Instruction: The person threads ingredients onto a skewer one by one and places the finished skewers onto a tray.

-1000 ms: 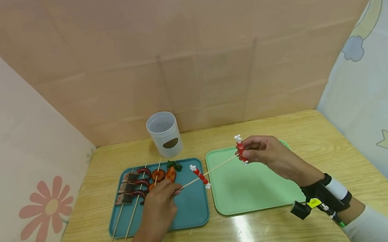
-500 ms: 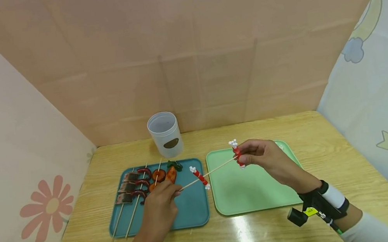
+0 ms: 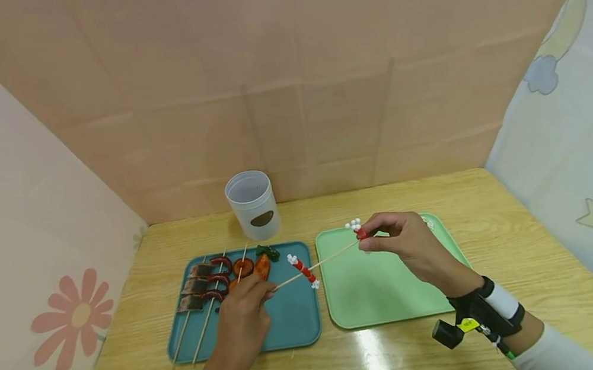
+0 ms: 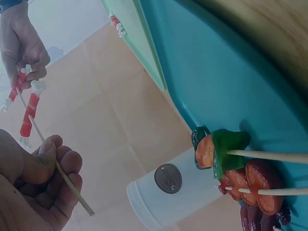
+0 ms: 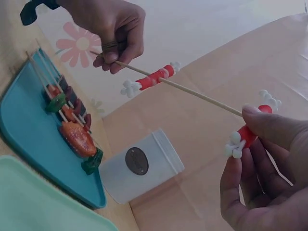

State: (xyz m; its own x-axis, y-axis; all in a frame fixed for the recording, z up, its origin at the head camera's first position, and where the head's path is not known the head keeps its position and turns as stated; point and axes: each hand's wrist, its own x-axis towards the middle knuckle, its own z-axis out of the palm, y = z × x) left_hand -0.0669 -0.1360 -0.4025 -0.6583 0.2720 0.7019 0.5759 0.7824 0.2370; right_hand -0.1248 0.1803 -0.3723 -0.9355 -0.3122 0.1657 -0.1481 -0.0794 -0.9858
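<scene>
My left hand grips a thin wooden skewer near its lower end, above the blue tray. Partway along the skewer sits a red toy food piece with white knobbed ends, threaded crosswise. At the skewer's far end, my right hand pinches a second such red piece between thumb and fingers. The tip meets this piece by the thumb; how deep it goes is hidden. Both hands are raised, the right one over the green tray.
Loaded skewers lie on the blue tray, with grey slices, dark red curled tentacles, orange pieces and green bits. A white cup stands behind. Another red-and-white piece lies on the green tray, partly hidden in the head view.
My right hand has shifted slightly left and turned the red piece it pinches, so its white end points more toward the left. My left hand and skewer have hardly moved.
</scene>
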